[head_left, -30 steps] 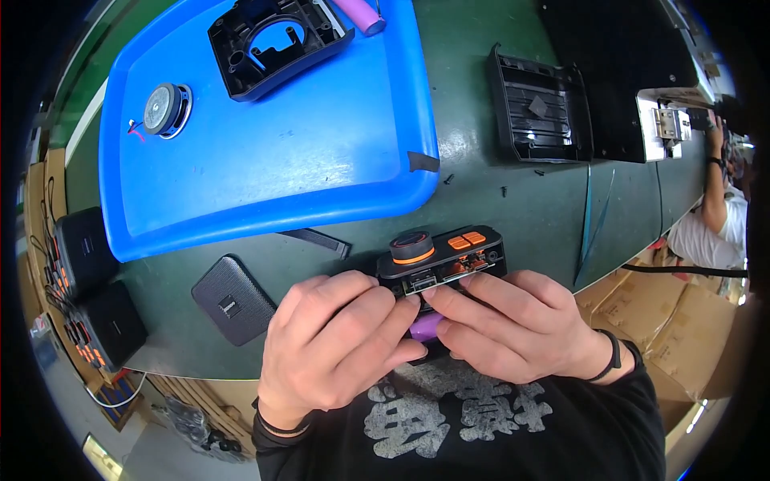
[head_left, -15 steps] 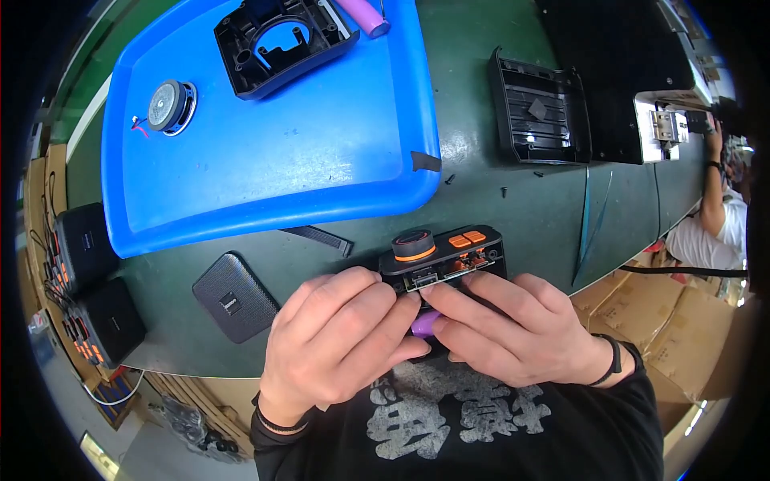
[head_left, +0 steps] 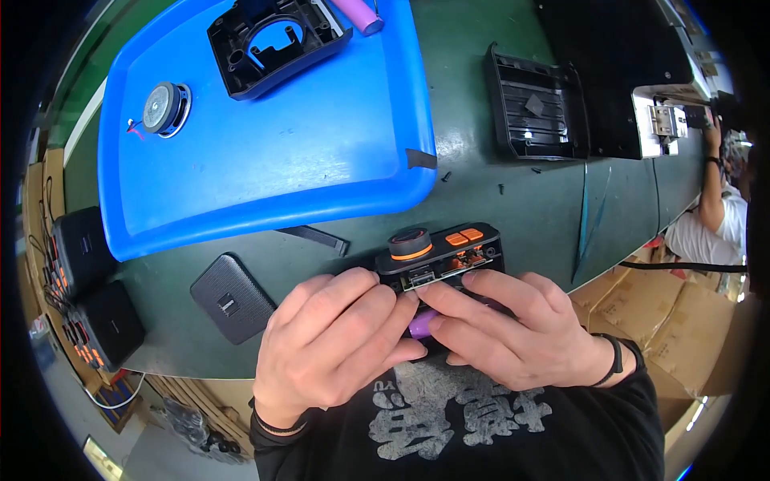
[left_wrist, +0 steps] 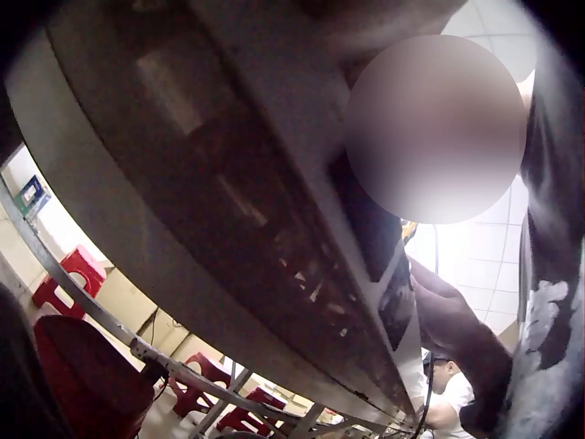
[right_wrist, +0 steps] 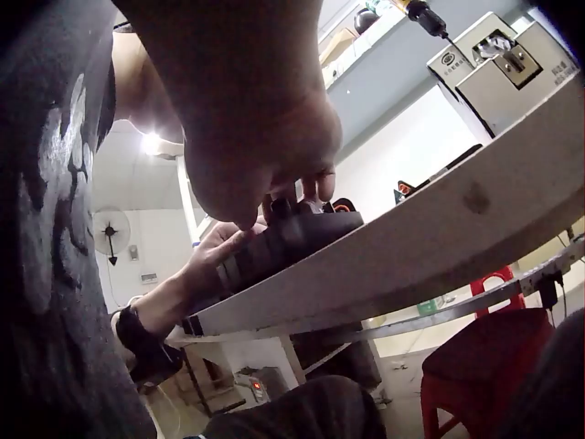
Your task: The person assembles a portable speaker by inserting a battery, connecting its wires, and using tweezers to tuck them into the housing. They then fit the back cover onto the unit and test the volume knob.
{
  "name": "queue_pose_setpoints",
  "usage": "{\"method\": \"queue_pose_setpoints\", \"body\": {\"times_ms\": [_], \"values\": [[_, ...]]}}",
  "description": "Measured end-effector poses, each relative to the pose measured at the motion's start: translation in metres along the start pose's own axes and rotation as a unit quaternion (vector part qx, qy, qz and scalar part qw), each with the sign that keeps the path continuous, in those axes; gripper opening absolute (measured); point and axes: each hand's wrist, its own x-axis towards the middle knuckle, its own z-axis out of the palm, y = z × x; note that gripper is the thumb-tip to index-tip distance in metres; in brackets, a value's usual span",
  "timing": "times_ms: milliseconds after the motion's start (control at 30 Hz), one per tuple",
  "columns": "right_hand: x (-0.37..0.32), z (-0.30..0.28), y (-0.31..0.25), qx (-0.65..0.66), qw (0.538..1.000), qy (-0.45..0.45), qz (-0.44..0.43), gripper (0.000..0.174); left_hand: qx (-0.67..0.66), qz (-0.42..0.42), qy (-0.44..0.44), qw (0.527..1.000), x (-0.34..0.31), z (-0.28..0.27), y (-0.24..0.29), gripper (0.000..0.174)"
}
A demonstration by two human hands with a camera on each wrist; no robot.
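Note:
Both hands meet at a black device (head_left: 439, 255) with an orange-ringed knob (head_left: 410, 243) and orange buttons, near the table's front edge. The left hand (head_left: 333, 341) has bent fingers along the device's left side, gripping it at a circuit board edge. Opposite it, the right hand (head_left: 513, 329) pinches the board's lower edge with curled fingers. Between the hands shows a purple cylinder (head_left: 421, 323), partly covered by fingers. In the right wrist view the right hand (right_wrist: 265, 155) is over the dark device (right_wrist: 292, 240); its fingertips are partly hidden.
A blue tray (head_left: 273, 210) holds a black frame (head_left: 277, 72), a round speaker (head_left: 165, 110) and another purple cylinder (head_left: 358, 14). On the green table lie a grille (head_left: 233, 299), a black strip (head_left: 317, 239), a black shell (head_left: 539, 108) and loose screws. Assembled units (head_left: 108, 325) stand left.
The view has shifted slightly. Both hands keep their hold on the device, with the right fingers moved a little along its lower edge.

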Motion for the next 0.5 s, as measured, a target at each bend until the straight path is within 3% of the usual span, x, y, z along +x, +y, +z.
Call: {"method": "queue_pose_setpoints", "body": {"times_ms": [300,500], "values": [[0.003,-0.003,-0.002,-0.013,1.0,0.014,-0.005,0.024,-0.016,-0.013,-0.005,1.0,-0.002,0.0,-0.004,0.041],[0.007,-0.003,-0.003,-0.004,1.0,0.01,-0.003,0.021,0.011,0.043,-0.009,0.999,-0.002,-0.003,-0.01,0.046]]}}
